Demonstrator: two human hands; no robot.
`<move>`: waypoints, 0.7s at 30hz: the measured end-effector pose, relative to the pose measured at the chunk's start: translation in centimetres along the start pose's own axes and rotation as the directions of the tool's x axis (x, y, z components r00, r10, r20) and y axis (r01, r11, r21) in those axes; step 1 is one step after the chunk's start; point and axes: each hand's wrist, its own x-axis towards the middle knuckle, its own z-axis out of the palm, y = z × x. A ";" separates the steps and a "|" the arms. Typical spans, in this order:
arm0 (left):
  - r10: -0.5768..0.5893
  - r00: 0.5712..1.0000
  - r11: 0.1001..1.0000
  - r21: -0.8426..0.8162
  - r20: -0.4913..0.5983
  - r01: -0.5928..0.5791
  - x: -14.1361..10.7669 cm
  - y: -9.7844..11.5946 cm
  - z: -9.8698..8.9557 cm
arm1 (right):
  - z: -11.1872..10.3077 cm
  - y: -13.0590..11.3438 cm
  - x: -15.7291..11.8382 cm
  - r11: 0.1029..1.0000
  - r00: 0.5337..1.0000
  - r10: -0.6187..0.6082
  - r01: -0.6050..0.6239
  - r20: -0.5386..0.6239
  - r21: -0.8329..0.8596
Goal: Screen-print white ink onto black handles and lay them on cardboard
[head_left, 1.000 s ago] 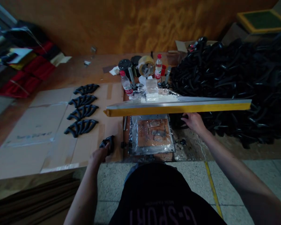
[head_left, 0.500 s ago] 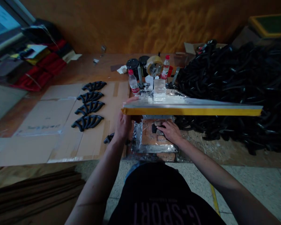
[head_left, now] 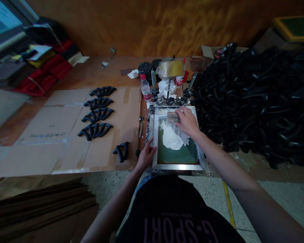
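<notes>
Left hand (head_left: 145, 157): yours, at the frame's left rail; whether it grips, cannot tell.
Frame (head_left: 178, 166): was raised; now lowered in front of you, so work appears to have passed to its upper face.
Bed: hidden beneath the frame, with whatever dark piece your right hand had there.
Paste (head_left: 170, 137): white, pooled inside the frame.
Right hand (head_left: 188, 122): moved from bed to block, clamped on it.
Block (head_left: 171, 117): near the frame's far rail; lower edge unclear.
Pile (head_left: 243, 104): black, right of the frame, cut off at view's edge.
Tape (head_left: 171, 68): beyond the frame, partly hiding a bottle (head_left: 178, 81).
</notes>
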 end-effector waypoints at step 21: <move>-0.048 0.999 0.996 -0.077 -0.005 0.047 -0.1 0.4 0.1 | 0.3 -3.5 -7.7 0.893 0.839 -0.447 0.439 0.312 0.099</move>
